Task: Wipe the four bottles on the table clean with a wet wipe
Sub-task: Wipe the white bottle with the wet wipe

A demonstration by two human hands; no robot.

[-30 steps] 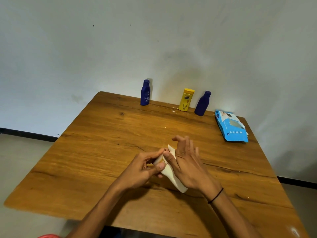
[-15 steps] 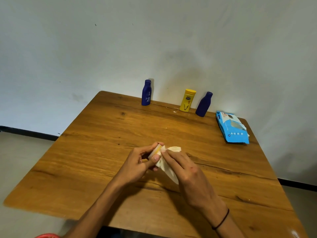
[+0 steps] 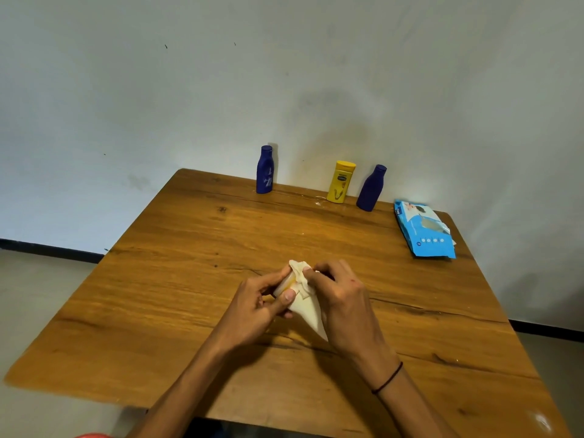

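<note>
One bottle (image 3: 282, 287) in work at 6 o'clock | left hand (image 3: 252, 306) grips it, right hand (image 3: 339, 298) pinches wipe (image 3: 305, 295) over it | three bottles (image 3: 340, 181) waiting at 12, likely untouched

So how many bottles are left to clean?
One bottle is being wiped now: the left hand holds it, the right hand rubs the wet wipe over it. Three stand by the wall: blue, yellow, blue. Whether those are clean doesn't show.
</note>
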